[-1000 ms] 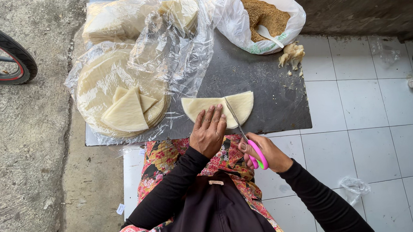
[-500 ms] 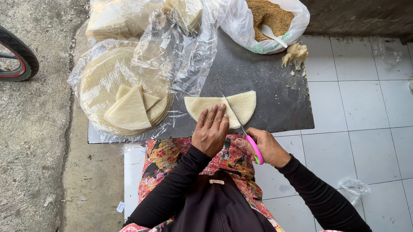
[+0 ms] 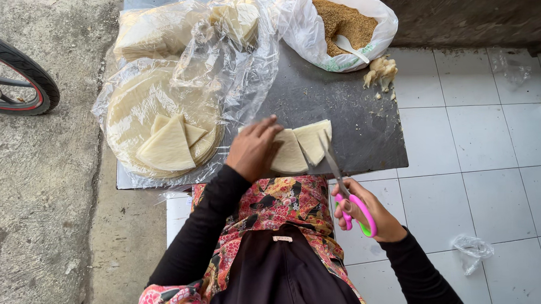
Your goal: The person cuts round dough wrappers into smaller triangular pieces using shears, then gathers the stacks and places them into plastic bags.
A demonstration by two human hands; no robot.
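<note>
Wrappers are the work here, pale thin sheets being cut into wedges on a dark board [image 3: 367, 135]. Nearest the person, the right hand [image 3: 370, 217] is closed through the pink and green handles of the scissors [image 3: 345, 185], whose blades reach up over the board's near edge and sit at the seam of a half-round wrapper [image 3: 301, 147]. That piece lies at the near edge, about mid-board, and already shows as two wedges side by side, so the cut looks made or nearly so. The left hand [image 3: 252, 150] presses flat on the left wedge, fingers spread, gripping nothing. Left of it, toward the near left corner, a few cut wedges [image 3: 170, 144] rest on top of a stack of round wrappers [image 3: 141, 109] inside an open clear bag; only a handful are cut and the stack looks thick, so most of the work seems left. Farther back, at the far left corner, more bagged wrappers [image 3: 156, 32] wait untouched. At the far right corner a white bag of brown crumbly filling [image 3: 344, 21] holds a spoon [image 3: 351, 45], with a small pale lump [image 3: 381, 71] beside it at the right edge; no wedge appears filled yet.
</note>
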